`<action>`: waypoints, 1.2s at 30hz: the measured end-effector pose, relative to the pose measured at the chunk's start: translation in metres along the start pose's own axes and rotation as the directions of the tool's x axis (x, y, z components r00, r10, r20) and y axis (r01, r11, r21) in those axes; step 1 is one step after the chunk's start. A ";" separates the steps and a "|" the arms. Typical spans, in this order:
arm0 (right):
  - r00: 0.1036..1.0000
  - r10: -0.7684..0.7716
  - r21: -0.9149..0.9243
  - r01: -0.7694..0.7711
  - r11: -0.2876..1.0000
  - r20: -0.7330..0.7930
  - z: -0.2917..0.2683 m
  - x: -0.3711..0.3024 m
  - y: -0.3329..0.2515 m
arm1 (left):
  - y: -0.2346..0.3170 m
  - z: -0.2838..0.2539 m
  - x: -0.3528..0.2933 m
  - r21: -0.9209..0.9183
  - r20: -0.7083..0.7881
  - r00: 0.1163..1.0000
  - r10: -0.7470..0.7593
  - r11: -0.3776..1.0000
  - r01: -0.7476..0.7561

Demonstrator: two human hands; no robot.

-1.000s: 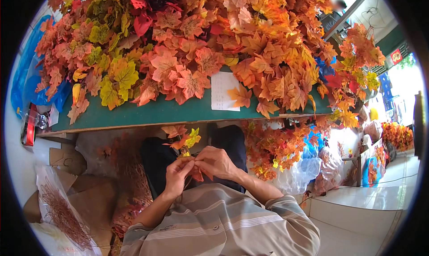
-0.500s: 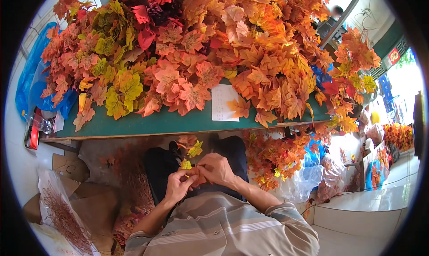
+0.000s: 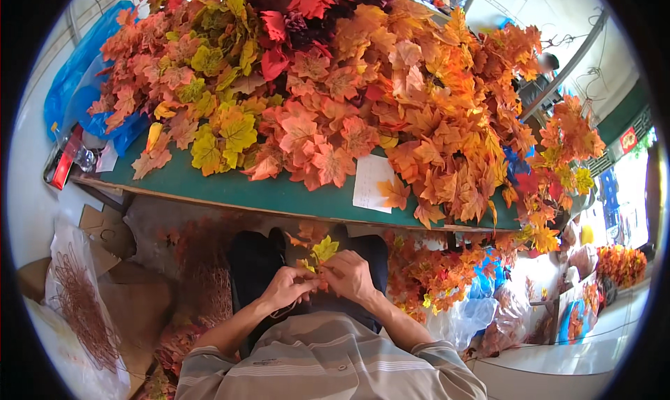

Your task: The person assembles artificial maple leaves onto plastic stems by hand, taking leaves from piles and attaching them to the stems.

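Note:
Above my lap, both hands work close together on a sprig of artificial maple leaves. A yellow-green leaf [image 3: 324, 249] of the sprig stands up between my hands, and an orange leaf [image 3: 311, 232] shows just beyond it. With thumb and fingers pinched, my left hand [image 3: 286, 288] grips the lower part of the sprig; a thin dark strand hangs below it. My right hand [image 3: 351, 276] is closed on the sprig from the right side, its fingertips nearly meeting the left ones. Exactly where the fingertips press is partly hidden.
A green table [image 3: 209, 192] ahead bears a large heap of artificial leaves [image 3: 307, 138] and a white paper [image 3: 372, 184]. At left are a cardboard box [image 3: 136, 316] and a bag of brown wires [image 3: 82, 309]. More leaf garlands [image 3: 433, 278] and plastic bags [image 3: 453, 316] lie at right.
The view has tilted, so the table appears lower and shifted right. My hands stay together at the sprig; the yellow-green leaf now stands more upright beside my right fingers.

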State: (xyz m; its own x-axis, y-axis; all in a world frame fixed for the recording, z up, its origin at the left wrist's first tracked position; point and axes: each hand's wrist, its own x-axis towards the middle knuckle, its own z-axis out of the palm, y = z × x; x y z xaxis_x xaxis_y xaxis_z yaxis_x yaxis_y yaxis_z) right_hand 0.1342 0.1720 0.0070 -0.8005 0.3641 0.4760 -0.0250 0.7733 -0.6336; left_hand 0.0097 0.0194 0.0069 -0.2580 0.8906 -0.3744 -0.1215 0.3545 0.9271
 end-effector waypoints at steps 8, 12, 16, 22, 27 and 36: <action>0.986 0.037 0.007 -0.036 0.999 -0.163 -0.038 0.013 -0.027 | 0.058 0.001 -0.006 -0.096 0.090 0.977 0.191 0.978 -0.183; 0.987 0.065 -0.026 -0.070 0.997 -0.146 -0.024 0.002 -0.008 | 0.017 -0.001 0.015 -0.044 0.062 0.994 0.091 0.995 -0.088; 0.992 0.127 -0.094 -0.124 0.988 0.025 0.003 -0.026 0.017 | -0.033 0.000 0.028 -0.039 0.054 0.994 -0.097 0.994 0.099; 0.970 0.237 -0.078 -0.233 0.969 0.050 0.019 -0.041 0.031 | -0.069 0.014 0.032 -0.038 -0.009 0.999 -0.046 0.998 0.046; 0.865 0.378 -0.052 -0.383 0.922 0.330 -0.016 -0.023 0.024 | -0.065 0.013 0.031 -0.142 0.036 0.994 -0.107 0.984 0.111; 0.822 0.209 -0.147 -0.332 0.932 -0.529 -0.262 0.053 0.067 | -0.060 0.005 0.043 -0.294 0.024 0.972 -0.235 0.927 0.232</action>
State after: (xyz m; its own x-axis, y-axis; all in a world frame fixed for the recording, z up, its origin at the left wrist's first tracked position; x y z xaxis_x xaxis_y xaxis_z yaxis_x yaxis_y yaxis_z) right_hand 0.2465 0.3794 0.1495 -0.3465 0.7361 0.5815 0.3301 0.6759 -0.6589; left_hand 0.0108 0.0381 -0.0648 -0.1994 0.7887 -0.5815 -0.4544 0.4514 0.7680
